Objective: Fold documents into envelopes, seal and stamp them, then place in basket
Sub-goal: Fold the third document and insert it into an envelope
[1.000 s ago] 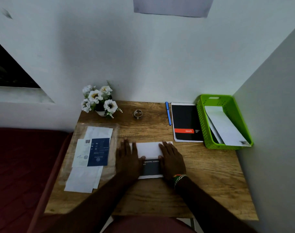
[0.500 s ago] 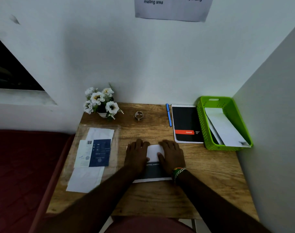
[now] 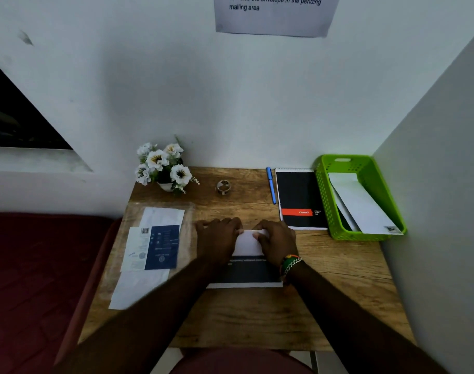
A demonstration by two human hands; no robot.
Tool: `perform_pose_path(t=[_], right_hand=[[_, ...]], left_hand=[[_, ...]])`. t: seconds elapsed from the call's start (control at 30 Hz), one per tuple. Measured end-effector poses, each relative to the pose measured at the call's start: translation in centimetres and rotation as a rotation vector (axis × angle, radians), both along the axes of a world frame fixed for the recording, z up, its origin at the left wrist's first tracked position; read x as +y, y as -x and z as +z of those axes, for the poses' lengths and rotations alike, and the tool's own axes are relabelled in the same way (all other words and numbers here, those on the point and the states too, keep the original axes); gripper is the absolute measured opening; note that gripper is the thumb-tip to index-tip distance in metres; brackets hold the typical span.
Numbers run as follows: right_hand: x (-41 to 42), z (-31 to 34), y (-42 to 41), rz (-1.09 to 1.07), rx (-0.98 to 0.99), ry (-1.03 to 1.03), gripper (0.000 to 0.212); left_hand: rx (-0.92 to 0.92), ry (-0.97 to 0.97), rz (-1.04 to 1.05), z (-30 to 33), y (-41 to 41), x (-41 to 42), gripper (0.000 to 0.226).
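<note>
Document (image 3: 247, 245) long axis left-right on worktop (image 3: 338, 279); left hand (image 3: 219, 238) and right hand (image 3: 275, 242) equally near, pinching far edge.

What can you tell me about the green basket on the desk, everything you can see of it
The green basket looks like plastic, rectangular, with perforated walls and a handle slot in its far end. It stands upright on the wooden desk at the far right corner, beside the black notebook. White envelopes lie slanted inside. No hand touches it.
</note>
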State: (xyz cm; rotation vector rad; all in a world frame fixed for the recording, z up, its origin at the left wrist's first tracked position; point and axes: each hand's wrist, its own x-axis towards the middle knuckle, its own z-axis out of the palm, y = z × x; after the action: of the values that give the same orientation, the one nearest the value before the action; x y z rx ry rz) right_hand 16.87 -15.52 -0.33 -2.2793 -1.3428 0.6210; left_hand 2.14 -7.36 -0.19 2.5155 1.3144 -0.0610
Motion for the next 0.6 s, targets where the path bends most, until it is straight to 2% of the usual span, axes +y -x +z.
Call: perform_pose_path(t=[0.2,0.3,0.37,0.43,0.6], right_hand=[[-0.6,0.1,-1.0,0.008,-0.039,0.033,0.007],[-0.6,0.1,-1.0,-0.019,-0.042,0.035,0.007],[-0.4,0.2,-0.9,-0.019,-0.016,0.019,0.007],[-0.1,0.1,-0.9,-0.016,0.025,0.016,0.006],[0.1,-0.6,-2.1,-0.034,0.021,-0.015,0.008]], left_hand=[[0.036,-0.041,0.002,-0.9,4.1,1.7,0.013],[-0.098,-0.020,0.062,-1.0,4.7,1.6,0.013],[-0.160,-0.005,0.030,-0.5,3.7,1.3,0.018],[-0.140,-0.014,-0.020,-0.3,2.8,1.1,0.016],[-0.125,-0.024,0.016,-0.4,3.2,2.0,0.013]])
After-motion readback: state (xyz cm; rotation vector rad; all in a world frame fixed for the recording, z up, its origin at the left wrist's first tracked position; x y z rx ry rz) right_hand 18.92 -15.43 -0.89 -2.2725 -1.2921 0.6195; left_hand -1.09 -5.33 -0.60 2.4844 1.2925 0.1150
